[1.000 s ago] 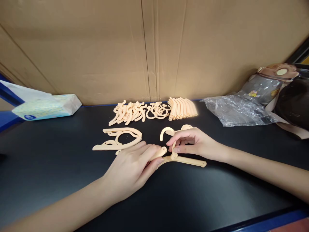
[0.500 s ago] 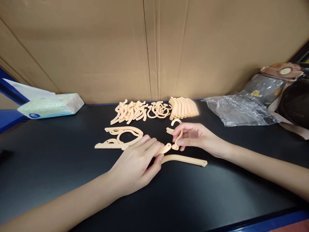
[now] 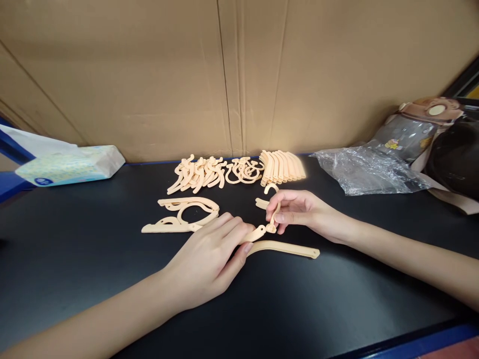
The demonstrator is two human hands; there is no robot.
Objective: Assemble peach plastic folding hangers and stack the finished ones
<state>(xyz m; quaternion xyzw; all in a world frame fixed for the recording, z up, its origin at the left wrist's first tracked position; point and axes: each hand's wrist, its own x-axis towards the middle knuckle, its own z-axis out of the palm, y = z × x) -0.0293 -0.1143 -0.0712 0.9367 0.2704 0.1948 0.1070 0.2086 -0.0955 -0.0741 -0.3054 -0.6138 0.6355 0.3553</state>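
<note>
My left hand (image 3: 213, 259) is closed around a beige plastic hanger arm (image 3: 257, 232), whose holed end sticks out past the fingers. In my right hand (image 3: 295, 212), a beige hanger hook (image 3: 271, 228) is pinched between thumb and fingers, its curved tip upward. The hook's base sits right beside the arm's holed end; I cannot tell whether they touch. In front of the hands lies another hanger arm (image 3: 288, 247). A short beige piece (image 3: 261, 203) shows just left of my right fingers. Partly behind my left hand is a folded beige hanger (image 3: 168, 227).
Along the back of the black table (image 3: 284, 309) are a heap of short curved parts (image 3: 198, 174), several hooks (image 3: 245, 170) and a row of hanger arms (image 3: 282, 167). A tissue pack (image 3: 75, 164) stands left; a clear plastic bag (image 3: 374, 169) and a bottle (image 3: 406, 132) are right. Cardboard (image 3: 149, 75) rises behind.
The camera view has shifted slightly, moving the scene a little to the left. Both hands keep their grips, and the hook's stem is slightly more covered by my right thumb.
</note>
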